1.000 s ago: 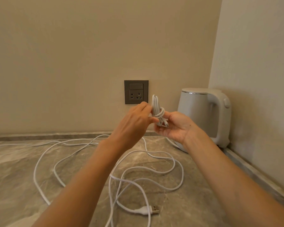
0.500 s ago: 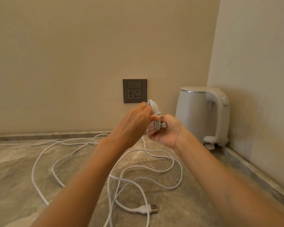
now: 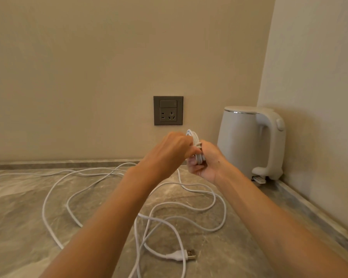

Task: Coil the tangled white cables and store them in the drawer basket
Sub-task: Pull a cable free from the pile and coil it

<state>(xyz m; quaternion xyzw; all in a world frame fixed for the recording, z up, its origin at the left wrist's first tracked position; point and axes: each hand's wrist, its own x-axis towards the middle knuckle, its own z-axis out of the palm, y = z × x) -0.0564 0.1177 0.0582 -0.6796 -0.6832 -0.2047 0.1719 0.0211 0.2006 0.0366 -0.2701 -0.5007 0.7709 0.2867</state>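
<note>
The small coil point(image 3: 193, 137) stands up and down between both hands, with its loop sticking out at 12 o'clock. The right hand point(image 3: 208, 164) curls round its lower half. The left hand point(image 3: 170, 151) pinches the wrap at its middle, coming in from 9 o'clock. Both hands hold it up over the table point(image 3: 18, 217). The loose cable point(image 3: 225, 213) lies below at 6 o'clock, spread in big loops out to 9 o'clock. Its plug point(image 3: 189, 255) is nearest the person. Fingers hide the coil's lower end, so I cannot tell if the wrap is tucked in. No drawer or basket shows.
</note>
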